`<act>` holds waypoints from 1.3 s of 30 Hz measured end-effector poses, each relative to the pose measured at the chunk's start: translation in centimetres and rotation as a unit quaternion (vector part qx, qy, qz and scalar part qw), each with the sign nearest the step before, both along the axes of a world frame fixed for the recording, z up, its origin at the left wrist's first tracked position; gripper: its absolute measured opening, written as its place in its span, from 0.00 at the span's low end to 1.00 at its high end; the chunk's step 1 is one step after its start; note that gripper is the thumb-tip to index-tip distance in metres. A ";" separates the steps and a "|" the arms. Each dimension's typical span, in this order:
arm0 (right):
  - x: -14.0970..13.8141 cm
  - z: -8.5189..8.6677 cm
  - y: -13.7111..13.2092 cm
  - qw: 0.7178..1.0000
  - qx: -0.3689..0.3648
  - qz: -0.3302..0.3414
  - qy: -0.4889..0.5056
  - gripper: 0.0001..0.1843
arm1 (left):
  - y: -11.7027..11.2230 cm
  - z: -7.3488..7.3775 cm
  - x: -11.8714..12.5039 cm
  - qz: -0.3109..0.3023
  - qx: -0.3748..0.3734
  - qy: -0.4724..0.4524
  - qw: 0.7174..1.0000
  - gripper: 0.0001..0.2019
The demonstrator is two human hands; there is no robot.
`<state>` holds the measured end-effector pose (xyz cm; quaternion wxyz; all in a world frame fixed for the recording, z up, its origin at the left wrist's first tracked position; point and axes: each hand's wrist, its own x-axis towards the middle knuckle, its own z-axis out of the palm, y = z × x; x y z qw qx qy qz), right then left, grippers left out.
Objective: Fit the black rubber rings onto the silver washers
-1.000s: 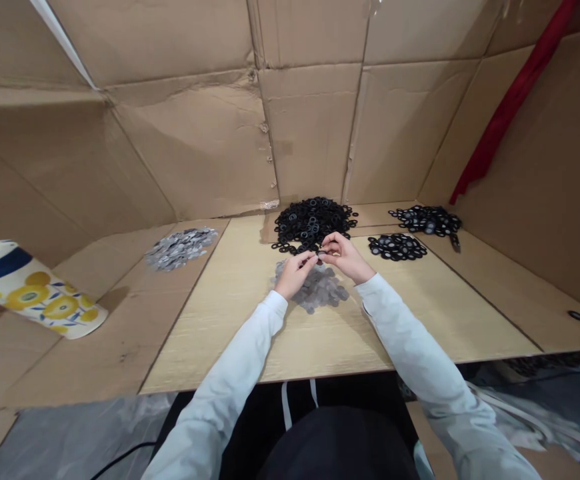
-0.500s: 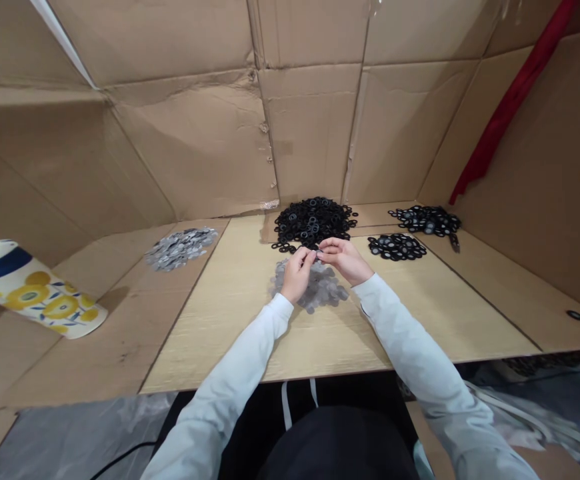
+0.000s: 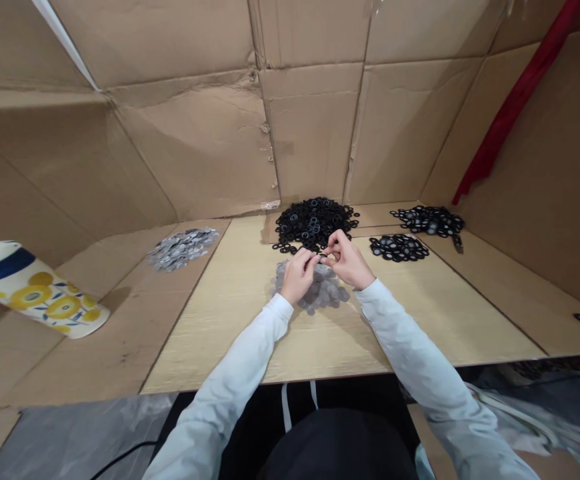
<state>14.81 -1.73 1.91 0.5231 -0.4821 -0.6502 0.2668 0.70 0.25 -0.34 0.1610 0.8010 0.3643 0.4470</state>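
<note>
My left hand (image 3: 299,275) and my right hand (image 3: 347,260) meet above the table, their fingertips pinched together on a small black ring (image 3: 323,256). Just beneath my left hand lies a heap of flat grey discs (image 3: 320,293), partly hidden by that hand. A larger pile of black rubber rings (image 3: 313,223) sits just beyond my fingers. To the right of my right hand is a smaller pile of black rings with grey centres (image 3: 399,248). Neither hand touches these piles.
A light wood board (image 3: 210,353) carries the piles, with cardboard (image 3: 510,293) lining the surfaces and walls. Further piles of ringed parts (image 3: 429,220) and silvery pieces (image 3: 182,249) lie to either side. A flowered paper cup (image 3: 33,297) lies at far left.
My hands have come closer together, and the fingers of my right hand have curled in toward my left hand around the small ring. The piles look unchanged.
</note>
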 end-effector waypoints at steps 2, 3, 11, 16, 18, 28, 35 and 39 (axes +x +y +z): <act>0.0 0.1 -0.2 0.998 0.019 -0.020 -0.047 0.15 | 0.2 -0.1 -0.2 -0.006 0.003 0.026 1.000 0.13; -0.1 0.0 -0.2 0.998 0.023 -0.022 -0.060 0.14 | 0.2 -0.1 -0.2 -0.011 0.003 0.039 0.999 0.13; 0.5 -1.2 1.2 0.985 -0.073 0.060 0.146 0.17 | 0.1 -0.5 0.2 -0.015 -0.059 -0.004 0.998 0.13; 0.4 -1.4 1.5 0.969 -0.126 0.079 0.200 0.21 | 0.1 -1.0 0.5 -0.047 -0.159 -0.094 0.982 0.16; 0.1 -1.5 1.3 0.969 -0.121 0.090 0.198 0.22 | 0.2 -1.0 0.5 -0.042 -0.163 -0.103 0.980 0.17; 0.5 -1.6 0.5 0.996 -0.035 0.045 0.061 0.17 | -0.7 -0.9 0.7 0.015 0.044 -0.027 0.999 0.13; -0.1 -0.6 -0.2 0.997 -0.001 -0.016 -0.073 0.13 | 0.2 -0.9 0.0 0.001 0.081 0.018 0.997 0.14; -0.4 -0.6 0.0 0.998 0.004 -0.038 -0.059 0.13 | 0.7 -1.0 -0.6 -0.015 0.087 0.037 0.995 0.14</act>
